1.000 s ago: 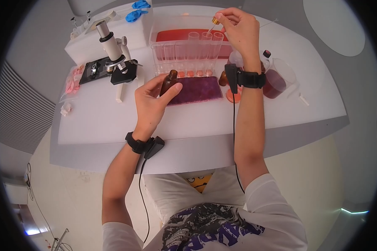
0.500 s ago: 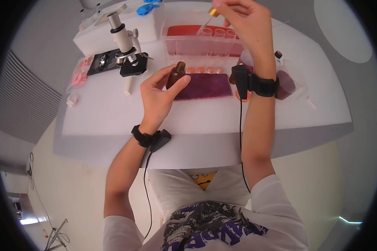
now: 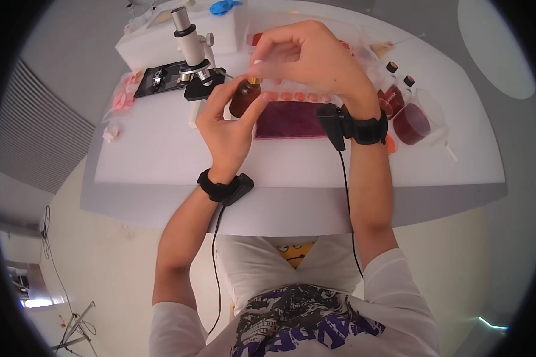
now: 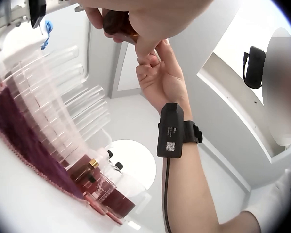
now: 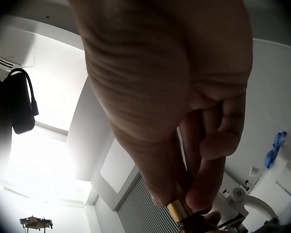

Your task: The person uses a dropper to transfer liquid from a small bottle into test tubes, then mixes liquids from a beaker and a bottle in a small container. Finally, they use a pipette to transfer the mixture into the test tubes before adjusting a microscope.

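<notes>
Head view: right hand [image 3: 312, 64] returning from far side, pinching gold cap [image 5: 177, 211] at neck of bottle [image 3: 243, 102], bringing both together; left hand [image 3: 229, 132] gripping bottle near left end of mat [image 3: 292, 120].

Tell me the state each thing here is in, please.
Bottle, gripped in the left hand
Gold cap, pinched by the right hand at the bottle's neck; whether tight, unclear
Microscope, standing upright
Purple mat, lying flat
Beaker, part full of dark red
Two bottles by the beaker, capped
Blue glove, crumpled, unworn
</notes>
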The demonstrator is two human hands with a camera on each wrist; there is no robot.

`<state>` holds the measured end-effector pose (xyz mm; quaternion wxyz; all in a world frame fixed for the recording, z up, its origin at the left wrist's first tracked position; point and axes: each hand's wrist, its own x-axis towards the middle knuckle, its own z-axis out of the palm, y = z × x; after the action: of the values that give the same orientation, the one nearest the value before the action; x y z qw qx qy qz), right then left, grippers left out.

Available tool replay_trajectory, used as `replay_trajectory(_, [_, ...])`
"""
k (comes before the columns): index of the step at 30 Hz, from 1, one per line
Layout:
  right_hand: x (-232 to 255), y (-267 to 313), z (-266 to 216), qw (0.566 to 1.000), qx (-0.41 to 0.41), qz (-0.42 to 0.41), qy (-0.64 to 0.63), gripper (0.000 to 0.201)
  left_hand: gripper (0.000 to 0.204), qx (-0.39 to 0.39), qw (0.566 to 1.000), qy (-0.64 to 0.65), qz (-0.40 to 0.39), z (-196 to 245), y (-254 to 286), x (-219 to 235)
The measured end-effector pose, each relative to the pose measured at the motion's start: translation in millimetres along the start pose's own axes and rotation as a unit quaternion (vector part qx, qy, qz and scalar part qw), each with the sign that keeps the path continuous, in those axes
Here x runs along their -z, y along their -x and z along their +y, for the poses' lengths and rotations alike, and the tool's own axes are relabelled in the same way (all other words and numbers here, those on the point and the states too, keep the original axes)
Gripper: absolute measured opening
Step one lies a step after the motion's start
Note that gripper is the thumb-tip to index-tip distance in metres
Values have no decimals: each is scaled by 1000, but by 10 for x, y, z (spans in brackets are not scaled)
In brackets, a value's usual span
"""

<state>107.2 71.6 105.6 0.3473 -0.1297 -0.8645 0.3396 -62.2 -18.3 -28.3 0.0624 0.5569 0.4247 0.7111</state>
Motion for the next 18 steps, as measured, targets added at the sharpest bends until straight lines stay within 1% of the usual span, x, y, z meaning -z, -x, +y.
replay_trajectory(1, [-11, 19, -94, 998, -57, -21, -20, 14, 42, 0, 1000, -2, 2, 10, 4, 9])
replay_trajectory(4, [10, 27, -135, 997, -70, -24, 5, 12, 43, 14, 999, -30, 17, 37, -2, 15])
replay_trajectory(6, [25, 8, -106, 998, -64, -27, -8, 11, 42, 19, 999, -26, 34, 46, 2, 2])
replay_trajectory(10, [11, 44, -70, 998, -43, -17, -34, 11, 43, 21, 999, -23, 33, 70, 14, -10])
replay_trajectory(11, [7, 48, -42, 998, -44, -17, -34, 11, 43, 15, 999, -19, 34, 75, 9, -14])
replay_trajectory(13, [18, 33, 46, 1000, 6, 6, -24, 13, 43, 9, 999, -16, 34, 70, 2, -23])
replay_trajectory(16, [113, 23, 123, 1000, 4, -7, -19, 15, 42, -11, 999, -13, 34, 61, -1, -41])
replay_trajectory(17, [128, 30, 121, 1000, 3, -7, -19, 15, 41, 12, 1000, 4, 22, 72, -2, -39])
replay_trajectory(18, [148, 30, 107, 1000, -14, 9, -13, 18, 41, 35, 999, 22, 11, 80, 0, -37])
